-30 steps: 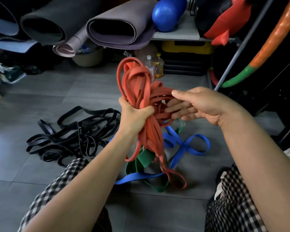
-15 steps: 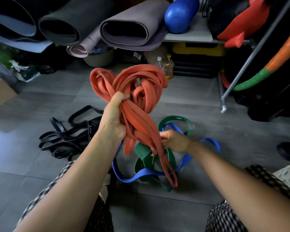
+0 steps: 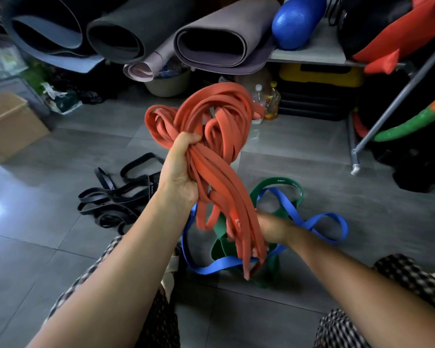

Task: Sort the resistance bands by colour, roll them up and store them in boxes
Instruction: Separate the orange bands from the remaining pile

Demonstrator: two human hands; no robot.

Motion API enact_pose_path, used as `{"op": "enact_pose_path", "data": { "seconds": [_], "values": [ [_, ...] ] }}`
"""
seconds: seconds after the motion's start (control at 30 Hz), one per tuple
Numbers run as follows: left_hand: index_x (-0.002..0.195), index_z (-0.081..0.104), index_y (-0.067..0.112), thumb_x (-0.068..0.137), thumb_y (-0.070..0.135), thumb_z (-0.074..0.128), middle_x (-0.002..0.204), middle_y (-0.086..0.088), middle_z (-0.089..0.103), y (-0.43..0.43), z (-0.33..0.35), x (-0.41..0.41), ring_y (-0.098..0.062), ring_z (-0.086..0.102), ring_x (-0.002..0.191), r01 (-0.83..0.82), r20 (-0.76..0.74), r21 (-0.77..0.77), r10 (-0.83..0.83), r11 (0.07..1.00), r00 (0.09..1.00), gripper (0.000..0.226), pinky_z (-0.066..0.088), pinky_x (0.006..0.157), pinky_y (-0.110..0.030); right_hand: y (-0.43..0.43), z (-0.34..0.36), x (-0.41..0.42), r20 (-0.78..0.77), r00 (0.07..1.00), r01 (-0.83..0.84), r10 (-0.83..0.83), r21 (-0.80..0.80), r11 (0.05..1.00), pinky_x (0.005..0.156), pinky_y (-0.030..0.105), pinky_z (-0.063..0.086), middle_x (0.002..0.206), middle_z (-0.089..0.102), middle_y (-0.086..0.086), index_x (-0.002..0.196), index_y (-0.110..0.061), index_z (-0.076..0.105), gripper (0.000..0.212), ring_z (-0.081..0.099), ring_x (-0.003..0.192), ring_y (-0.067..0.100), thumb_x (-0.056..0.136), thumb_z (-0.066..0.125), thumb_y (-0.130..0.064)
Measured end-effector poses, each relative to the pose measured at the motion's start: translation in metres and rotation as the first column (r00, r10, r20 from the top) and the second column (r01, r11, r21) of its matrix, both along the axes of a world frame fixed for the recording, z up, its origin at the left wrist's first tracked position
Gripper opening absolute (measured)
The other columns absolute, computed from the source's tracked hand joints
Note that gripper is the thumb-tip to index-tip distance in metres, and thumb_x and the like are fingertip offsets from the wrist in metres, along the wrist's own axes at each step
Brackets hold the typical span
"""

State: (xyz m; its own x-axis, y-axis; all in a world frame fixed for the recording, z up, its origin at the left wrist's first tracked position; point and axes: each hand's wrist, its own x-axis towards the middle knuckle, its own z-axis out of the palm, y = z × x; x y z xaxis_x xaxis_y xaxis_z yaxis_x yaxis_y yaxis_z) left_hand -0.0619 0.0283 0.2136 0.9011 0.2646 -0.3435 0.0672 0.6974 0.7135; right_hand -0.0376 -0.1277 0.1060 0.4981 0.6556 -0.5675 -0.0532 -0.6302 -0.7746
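Observation:
My left hand (image 3: 180, 172) is closed around a thick bundle of orange-red resistance bands (image 3: 216, 131), held up above the floor with loops sticking out on top. The bundle's loose ends hang down to my right hand (image 3: 271, 228), which is blurred and grips them low down. Under the bundle, blue bands (image 3: 319, 222) and green bands (image 3: 281, 182) lie tangled on the grey tiles. A heap of black bands (image 3: 116, 197) lies on the floor to the left.
A cardboard box (image 3: 8, 124) stands at the far left. Rolled mats (image 3: 221, 38) and a blue ball (image 3: 294, 21) rest on a shelf behind. Bottles (image 3: 264, 101), a slanted metal pole (image 3: 387, 106) and dark bags crowd the right.
My right hand dropped from the top of the orange-red bundle to its hanging ends near the floor. My left hand lifted the bundle and shifted it left; the view swung left.

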Motion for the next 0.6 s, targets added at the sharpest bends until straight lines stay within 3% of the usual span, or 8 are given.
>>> {"op": "enact_pose_path", "data": {
  "seconds": [0.1,0.13,0.2,0.27,0.37,0.43,0.5,0.6],
  "values": [
    [0.081,0.059,0.005,0.086,0.015,0.051,0.066,-0.01,0.066,-0.002,-0.001,-0.001,-0.022,0.064,0.056,0.018,-0.007,0.01,-0.018,1.0,1.0,0.014,0.057,0.057,-0.034,0.003,-0.003,-0.003,0.099,0.991,0.093,-0.085,-0.071,0.993,0.076,0.016,0.042,0.077,0.041,-0.014,0.073,-0.032,0.037,0.034,0.049,0.062,-0.003,0.101,0.028,-0.015],
    [0.08,0.059,0.005,0.087,0.015,0.051,0.065,-0.009,0.066,-0.003,-0.001,-0.001,-0.022,0.064,0.056,0.026,-0.01,0.022,-0.025,0.999,1.0,0.014,0.057,0.057,-0.033,0.003,-0.003,-0.004,0.126,0.989,0.083,-0.075,-0.057,0.995,0.078,0.015,0.041,0.078,0.041,-0.014,0.074,-0.033,0.037,0.034,0.045,0.067,-0.002,0.101,0.029,-0.014],
    [0.08,0.06,0.005,0.087,0.015,0.051,0.065,-0.009,0.066,-0.001,0.0,-0.001,-0.022,0.064,0.056,0.032,-0.018,0.043,-0.032,0.999,0.999,0.014,0.058,0.057,-0.033,0.0,0.005,-0.004,0.179,0.984,0.038,-0.025,-0.072,0.997,0.07,0.008,0.042,0.077,0.047,-0.01,0.074,-0.034,0.038,0.031,0.046,0.07,0.0,0.099,0.036,-0.016],
    [0.084,0.059,0.005,0.086,0.014,0.052,0.07,-0.011,0.064,0.004,0.001,-0.001,-0.024,0.063,0.061,0.018,-0.028,0.103,-0.015,0.995,0.999,0.011,0.058,0.065,-0.039,-0.009,0.014,0.003,0.381,0.924,0.021,0.042,-0.162,0.987,0.075,0.018,0.046,0.087,0.062,0.002,0.088,-0.037,0.051,0.009,0.059,0.082,0.013,0.094,0.048,-0.031],
    [0.102,0.054,0.005,0.084,0.012,0.055,0.091,-0.018,0.053,0.014,-0.005,0.001,-0.031,0.056,0.078,-0.013,-0.065,0.236,0.029,0.972,0.997,0.019,0.051,0.08,-0.054,-0.029,0.03,0.016,0.697,0.702,0.207,0.148,-0.398,0.894,0.069,0.026,0.039,0.099,0.067,0.003,0.107,-0.023,0.061,0.039,0.061,0.092,0.021,0.082,0.055,-0.052],
    [0.104,0.052,0.006,0.084,0.009,0.054,0.089,-0.017,0.052,0.016,-0.008,0.001,-0.032,0.055,0.078,-0.041,-0.067,0.288,0.062,0.957,0.996,0.02,0.053,0.076,-0.053,-0.043,0.041,0.022,0.761,0.632,0.338,0.147,-0.441,0.831,0.069,0.029,0.038,0.102,0.067,0.006,0.101,-0.018,0.063,0.047,0.061,0.096,0.026,0.078,0.052,-0.058],
    [0.098,0.053,0.007,0.085,0.008,0.052,0.076,-0.011,0.053,0.016,-0.011,0.001,-0.025,0.056,0.066,-0.069,-0.065,0.317,0.094,0.946,0.993,0.013,0.057,0.065,-0.04,-0.058,0.056,0.026,0.781,0.62,0.446,0.079,-0.433,0.783,0.07,0.031,0.037,0.103,0.065,0.012,0.098,-0.014,0.061,0.05,0.059,0.098,0.031,0.078,0.052,-0.059],
    [0.089,0.053,0.009,0.083,0.008,0.053,0.071,-0.008,0.053,0.012,-0.015,0.001,-0.022,0.055,0.062,-0.071,-0.08,0.327,0.103,0.942,0.991,0.005,0.057,0.062,-0.035,-0.082,0.072,0.029,0.777,0.629,0.506,0.026,-0.435,0.745,0.064,0.029,0.036,0.076,0.058,0.006,0.08,-0.015,0.06,0.055,0.057,0.082,0.029,0.074,0.054,-0.069]
  ]
}}
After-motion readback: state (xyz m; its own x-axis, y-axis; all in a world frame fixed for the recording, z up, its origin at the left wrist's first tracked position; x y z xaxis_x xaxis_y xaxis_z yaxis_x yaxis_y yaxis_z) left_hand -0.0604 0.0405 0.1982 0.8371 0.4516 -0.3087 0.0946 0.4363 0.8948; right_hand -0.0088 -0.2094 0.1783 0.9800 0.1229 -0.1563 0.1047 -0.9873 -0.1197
